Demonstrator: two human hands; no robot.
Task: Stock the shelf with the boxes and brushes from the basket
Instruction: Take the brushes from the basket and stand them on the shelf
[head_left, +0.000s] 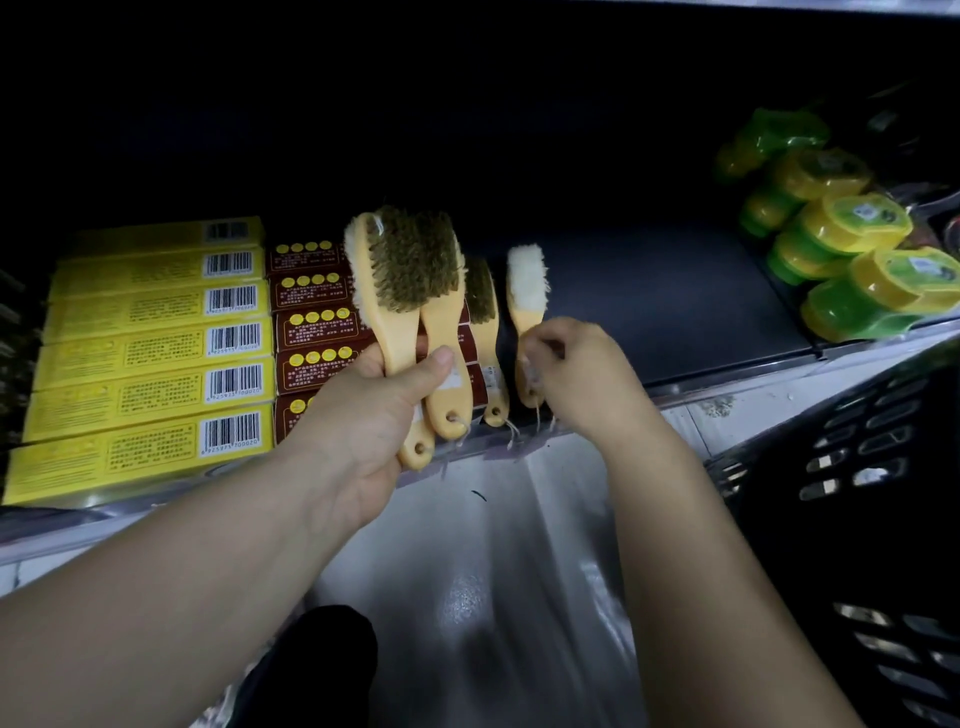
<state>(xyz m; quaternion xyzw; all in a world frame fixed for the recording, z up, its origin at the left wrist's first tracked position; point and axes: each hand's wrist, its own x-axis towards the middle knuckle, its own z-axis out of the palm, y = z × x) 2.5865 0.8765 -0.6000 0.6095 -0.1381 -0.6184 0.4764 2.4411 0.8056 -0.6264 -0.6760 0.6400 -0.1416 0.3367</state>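
My left hand (376, 410) grips two wooden-handled brushes (410, 291) by their handles, held upright in front of the shelf, one with white bristles and one with brown. My right hand (582, 371) pinches the handle of a white-bristled brush (525, 291) that lies on the dark shelf (675, 312). A brown-bristled brush (485, 322) lies on the shelf between them. Yellow boxes (150, 353) fill the shelf's left side, with dark red boxes (311, 322) stacked beside them. The black basket (852, 493) stands at the lower right.
Green and yellow round tins (852, 249) are stacked at the shelf's right end. The shelf's front rail (727, 384) runs below the brushes. A shiny grey floor (498, 571) lies under my arms.
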